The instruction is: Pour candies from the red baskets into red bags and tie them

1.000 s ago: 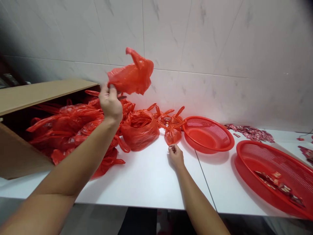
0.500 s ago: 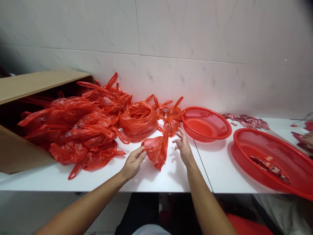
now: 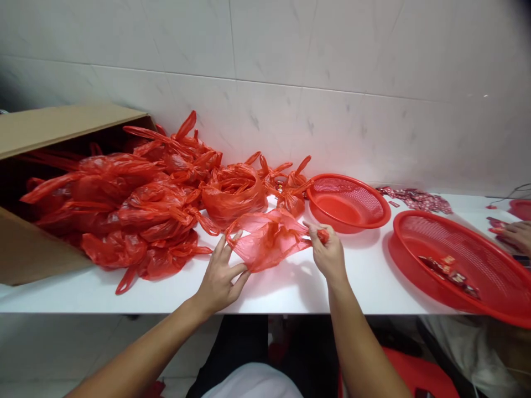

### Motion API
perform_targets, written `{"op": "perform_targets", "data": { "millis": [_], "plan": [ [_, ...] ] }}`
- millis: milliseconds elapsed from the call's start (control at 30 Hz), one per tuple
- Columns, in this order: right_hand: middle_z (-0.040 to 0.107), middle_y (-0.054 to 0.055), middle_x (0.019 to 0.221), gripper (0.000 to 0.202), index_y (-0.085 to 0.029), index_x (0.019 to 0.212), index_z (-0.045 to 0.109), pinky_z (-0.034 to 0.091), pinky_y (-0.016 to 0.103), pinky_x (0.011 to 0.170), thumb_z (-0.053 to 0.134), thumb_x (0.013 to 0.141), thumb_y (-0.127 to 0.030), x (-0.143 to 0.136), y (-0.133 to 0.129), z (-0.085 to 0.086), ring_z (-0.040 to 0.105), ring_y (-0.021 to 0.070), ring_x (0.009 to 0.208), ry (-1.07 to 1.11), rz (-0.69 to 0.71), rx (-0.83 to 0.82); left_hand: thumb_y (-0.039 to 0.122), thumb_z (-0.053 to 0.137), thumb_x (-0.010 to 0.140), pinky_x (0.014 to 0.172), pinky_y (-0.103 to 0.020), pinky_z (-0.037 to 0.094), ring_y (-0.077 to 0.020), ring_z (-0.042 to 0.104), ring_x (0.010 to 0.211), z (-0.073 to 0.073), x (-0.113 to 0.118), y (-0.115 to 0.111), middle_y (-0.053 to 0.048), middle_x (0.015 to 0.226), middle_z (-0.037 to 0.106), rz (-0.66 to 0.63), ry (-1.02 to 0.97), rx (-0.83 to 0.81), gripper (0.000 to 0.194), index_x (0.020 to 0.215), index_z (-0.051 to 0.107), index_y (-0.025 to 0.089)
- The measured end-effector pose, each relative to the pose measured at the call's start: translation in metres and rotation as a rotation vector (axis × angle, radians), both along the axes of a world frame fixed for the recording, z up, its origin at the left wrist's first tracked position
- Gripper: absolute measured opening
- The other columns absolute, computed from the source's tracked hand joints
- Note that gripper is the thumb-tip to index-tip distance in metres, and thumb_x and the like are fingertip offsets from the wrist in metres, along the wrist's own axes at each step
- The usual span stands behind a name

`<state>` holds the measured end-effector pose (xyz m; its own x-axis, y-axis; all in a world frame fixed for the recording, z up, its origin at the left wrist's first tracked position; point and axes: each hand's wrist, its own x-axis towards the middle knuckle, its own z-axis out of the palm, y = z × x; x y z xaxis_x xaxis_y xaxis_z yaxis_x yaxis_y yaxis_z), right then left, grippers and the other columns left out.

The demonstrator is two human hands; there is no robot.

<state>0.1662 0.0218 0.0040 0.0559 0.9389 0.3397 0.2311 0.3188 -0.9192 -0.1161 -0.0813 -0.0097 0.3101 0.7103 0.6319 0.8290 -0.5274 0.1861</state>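
A thin red plastic bag (image 3: 269, 243) is stretched between my two hands just above the white table. My left hand (image 3: 222, 276) holds its left edge, fingers somewhat spread, with fingertips at the rim and thumb below. At the other end, my right hand (image 3: 329, 251) is closed around the gathered handles, and a bit of red plastic pokes out of the fist. Behind the bag sits a rolled stack of red plastic bags (image 3: 234, 202). Small knotted red bags (image 3: 292, 196) stand beside that stack, with some wrapped items showing among them.
On the left, a cardboard box (image 3: 74, 130) lies on its side with filled red bags (image 3: 141, 215) spilling out. A red basket (image 3: 348, 213) and a larger one (image 3: 415, 276) holding small packets (image 3: 450, 271) stand right. Patterned packets (image 3: 418, 200) lie behind; another person's hand (image 3: 518, 235) shows far right.
My right hand, earlier apart with fingers loose, now grips one end of the bag. The crumpled bag has been spread wide, and my left hand has changed its hold on it.
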Motion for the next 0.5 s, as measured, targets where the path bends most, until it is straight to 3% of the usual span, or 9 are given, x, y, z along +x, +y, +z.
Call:
{"op": "perform_targets", "data": {
  "millis": [67,133,233,367,433,500],
  "plan": [
    [0.076,0.010,0.103,0.057,-0.018,0.123,0.076,0.061,0.040,0.088,0.057,0.097,-0.065,0.006,-0.003,0.001,0.073,0.0239,0.096,0.047,0.051,-0.068,0.018,0.067,0.092,0.117,-0.065,0.038,-0.0407,0.038,0.148,-0.002,-0.002,-0.001,-0.015,0.153,0.048,0.064,0.000,-0.011,0.009,0.093,0.076,0.021],
    [0.077,0.008,0.094,0.060,-0.017,0.127,0.075,0.062,0.039,0.085,0.056,0.097,-0.067,0.010,-0.006,0.003,0.074,0.0225,0.089,0.124,0.129,-0.124,0.018,0.066,0.092,0.109,-0.060,0.047,-0.0365,0.053,0.134,-0.002,-0.001,-0.006,-0.015,0.134,0.059,0.116,-0.066,0.014,0.006,0.094,0.071,0.020],
    [0.078,0.009,0.097,0.058,-0.019,0.125,0.076,0.061,0.041,0.091,0.058,0.097,-0.066,0.008,-0.016,0.008,0.075,0.0229,0.092,0.201,0.174,-0.130,0.012,0.065,0.090,0.098,-0.052,0.055,-0.0292,0.064,0.112,0.006,0.013,-0.018,-0.010,0.108,0.065,0.069,-0.253,0.132,0.014,0.100,0.063,0.022],
    [0.078,0.010,0.099,0.056,-0.020,0.126,0.076,0.061,0.043,0.093,0.059,0.097,-0.066,-0.006,-0.037,0.018,0.075,0.0248,0.094,0.219,0.254,-0.141,0.006,0.051,0.096,0.103,-0.050,0.057,-0.0276,0.064,0.127,0.018,0.057,-0.026,-0.011,0.125,0.069,-0.277,-0.381,0.035,0.047,0.137,0.046,0.028],
    [0.077,0.007,0.085,0.056,-0.021,0.127,0.075,0.063,0.039,0.080,0.057,0.099,-0.065,-0.010,-0.048,0.023,0.074,0.0224,0.080,0.199,0.308,-0.154,0.008,0.041,0.101,0.104,-0.047,0.057,-0.0264,0.065,0.128,0.018,0.079,-0.016,-0.014,0.132,0.068,-0.289,-0.361,-0.082,0.044,0.141,0.044,0.025],
    [0.067,0.001,0.062,0.056,-0.020,0.129,0.074,0.057,0.030,0.060,0.055,0.100,-0.064,-0.009,-0.058,0.028,0.064,0.0169,0.056,0.175,0.338,-0.178,0.013,0.034,0.104,0.096,-0.044,0.059,-0.0271,0.070,0.118,0.015,0.092,0.001,-0.016,0.124,0.070,-0.178,-0.270,-0.208,0.035,0.134,0.052,0.018]
  ]
}}
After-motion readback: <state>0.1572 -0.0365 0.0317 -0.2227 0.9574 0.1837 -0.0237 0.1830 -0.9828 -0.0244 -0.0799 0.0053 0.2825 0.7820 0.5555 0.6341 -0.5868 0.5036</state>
